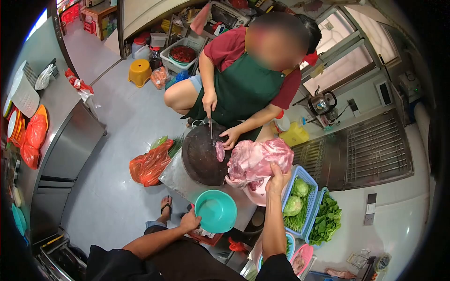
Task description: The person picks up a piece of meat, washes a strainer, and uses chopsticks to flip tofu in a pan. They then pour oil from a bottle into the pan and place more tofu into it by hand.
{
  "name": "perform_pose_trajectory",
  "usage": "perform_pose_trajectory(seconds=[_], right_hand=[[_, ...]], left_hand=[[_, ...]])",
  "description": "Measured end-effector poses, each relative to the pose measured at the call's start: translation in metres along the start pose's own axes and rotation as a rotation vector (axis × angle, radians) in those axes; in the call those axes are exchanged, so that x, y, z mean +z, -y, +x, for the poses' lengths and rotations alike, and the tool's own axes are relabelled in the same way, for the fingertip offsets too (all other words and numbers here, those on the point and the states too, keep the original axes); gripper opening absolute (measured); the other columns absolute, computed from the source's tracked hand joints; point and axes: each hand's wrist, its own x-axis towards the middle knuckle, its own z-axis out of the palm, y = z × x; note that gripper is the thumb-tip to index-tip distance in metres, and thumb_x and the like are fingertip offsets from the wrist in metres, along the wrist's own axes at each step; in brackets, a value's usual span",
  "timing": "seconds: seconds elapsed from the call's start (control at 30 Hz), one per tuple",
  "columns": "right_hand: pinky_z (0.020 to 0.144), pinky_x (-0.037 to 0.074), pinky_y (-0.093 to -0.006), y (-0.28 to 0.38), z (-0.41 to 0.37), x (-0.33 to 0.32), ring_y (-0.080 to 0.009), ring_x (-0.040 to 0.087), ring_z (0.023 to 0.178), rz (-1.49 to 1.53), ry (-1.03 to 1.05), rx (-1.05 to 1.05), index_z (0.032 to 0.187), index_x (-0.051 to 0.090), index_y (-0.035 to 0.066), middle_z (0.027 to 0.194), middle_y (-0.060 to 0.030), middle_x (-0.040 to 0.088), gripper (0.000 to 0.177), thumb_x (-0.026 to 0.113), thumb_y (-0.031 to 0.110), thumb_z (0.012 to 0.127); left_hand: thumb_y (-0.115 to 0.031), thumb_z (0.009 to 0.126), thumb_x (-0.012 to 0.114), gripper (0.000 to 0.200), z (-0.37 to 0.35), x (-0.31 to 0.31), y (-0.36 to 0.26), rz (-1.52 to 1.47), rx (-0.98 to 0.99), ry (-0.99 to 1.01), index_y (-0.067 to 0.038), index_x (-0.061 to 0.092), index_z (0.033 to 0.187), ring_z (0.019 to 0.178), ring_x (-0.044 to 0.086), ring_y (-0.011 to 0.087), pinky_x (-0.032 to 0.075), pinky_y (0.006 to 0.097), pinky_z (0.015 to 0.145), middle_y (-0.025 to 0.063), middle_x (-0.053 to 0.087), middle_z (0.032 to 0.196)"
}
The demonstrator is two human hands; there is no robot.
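My right hand [278, 179] grips the edge of a large slab of raw pink meat [259, 158], with the thumb on top. The meat hangs over a pale pink basin [257, 199], whose rim shows beneath it. My left hand [191, 220] is closed on the rim of a teal plastic basin [214, 207], and nothing shows inside it. Across from me, a person in a green apron holds a knife [210, 125] over a round dark chopping block [199, 154]. That person's other hand steadies a small piece of meat [220, 151] on the block.
A blue basket [284, 213] of cabbages and a container of leafy greens [326, 220] stand at my right. Left of the block, an orange plastic bag [151, 164] lies on the floor. A steel counter [65, 140] lines the left side, and a yellow stool [139, 71] stands farther back.
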Motion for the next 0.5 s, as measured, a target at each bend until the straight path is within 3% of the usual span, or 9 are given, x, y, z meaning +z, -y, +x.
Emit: perform_pose_trajectory(seconds=[0.07,0.33,0.43,0.5], right_hand=[[0.087,0.049,-0.0296,-0.013,0.0,0.005,-0.0161,0.062,0.093,-0.011,0.012,0.021,0.119,0.057,-0.004,0.108,-0.008,0.064,0.048,0.072,-0.003,0.072],[0.087,0.049,-0.0295,-0.029,-0.01,0.039,-0.0175,0.063,0.095,0.063,0.045,0.067,0.121,0.056,-0.005,0.109,-0.0095,0.063,0.048,0.066,-0.01,0.074],[0.087,0.05,-0.0295,-0.037,-0.018,0.034,-0.0179,0.063,0.095,0.067,0.029,0.109,0.12,0.056,-0.005,0.109,-0.0098,0.063,0.048,0.065,-0.011,0.074],[0.086,0.05,-0.0295,-0.041,-0.025,0.032,-0.018,0.063,0.095,0.077,-0.003,0.135,0.12,0.056,-0.005,0.109,-0.01,0.063,0.048,0.064,-0.011,0.073]], left_hand=[[-0.034,0.083,0.054,0.051,-0.002,-0.005,0.001,0.024,-0.017,-0.015,0.0,0.05,0.12,0.098,0.06,0.0478,0.046,0.0543,0.089,0.0284,0.063,0.106],[-0.032,0.083,0.055,0.05,-0.004,-0.055,0.004,0.042,-0.071,0.039,0.001,0.052,0.121,0.098,0.061,0.0467,0.047,0.0524,0.09,0.0293,0.064,0.102],[-0.032,0.083,0.056,0.05,0.004,-0.056,0.03,0.045,-0.027,-0.037,0.003,0.053,0.119,0.098,0.061,0.0461,0.047,0.0517,0.089,0.0303,0.064,0.1],[-0.033,0.083,0.057,0.05,0.014,-0.053,0.052,-0.073,-0.1,0.011,0.004,0.055,0.116,0.098,0.062,0.0457,0.047,0.0511,0.089,0.0307,0.065,0.098]])
